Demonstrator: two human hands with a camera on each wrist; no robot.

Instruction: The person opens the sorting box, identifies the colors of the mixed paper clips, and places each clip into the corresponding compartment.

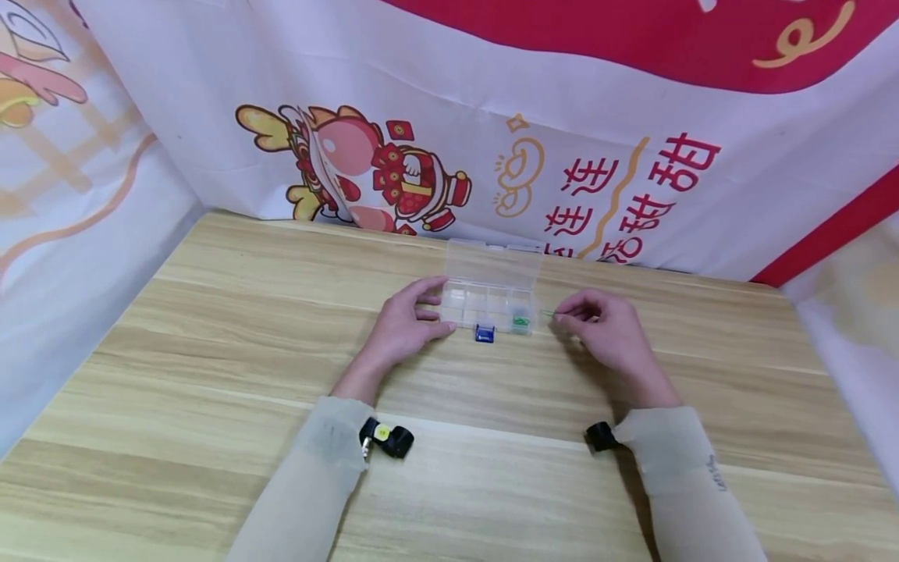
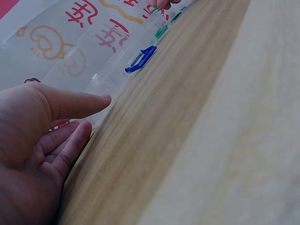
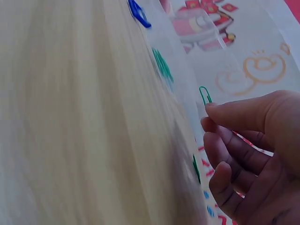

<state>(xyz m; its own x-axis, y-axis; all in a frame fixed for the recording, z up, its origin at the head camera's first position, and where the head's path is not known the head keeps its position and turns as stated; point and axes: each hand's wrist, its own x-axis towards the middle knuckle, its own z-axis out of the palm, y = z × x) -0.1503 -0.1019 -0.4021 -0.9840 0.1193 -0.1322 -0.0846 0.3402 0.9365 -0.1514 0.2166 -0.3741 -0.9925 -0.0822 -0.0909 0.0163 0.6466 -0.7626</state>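
A clear plastic compartment box (image 1: 475, 301) lies on the table with its lid (image 1: 492, 264) raised at the back and a blue latch (image 1: 485, 334) at the front. Green paper clips (image 1: 520, 321) sit in its front right compartment. My left hand (image 1: 406, 324) holds the box's left end, thumb at the front corner and fingers along the side. To the right of the box, my right hand (image 1: 609, 328) pinches a green paper clip (image 3: 205, 95) between thumb and forefinger, its looped end pointing toward the box. The other right fingers are loosely curled.
Another green piece (image 3: 196, 168) lies on the table below the right hand in the right wrist view. A printed cloth (image 1: 492, 156) hangs along the table's back edge, right behind the lid. Wood-grain tabletop (image 1: 492, 484) extends in front of the box.
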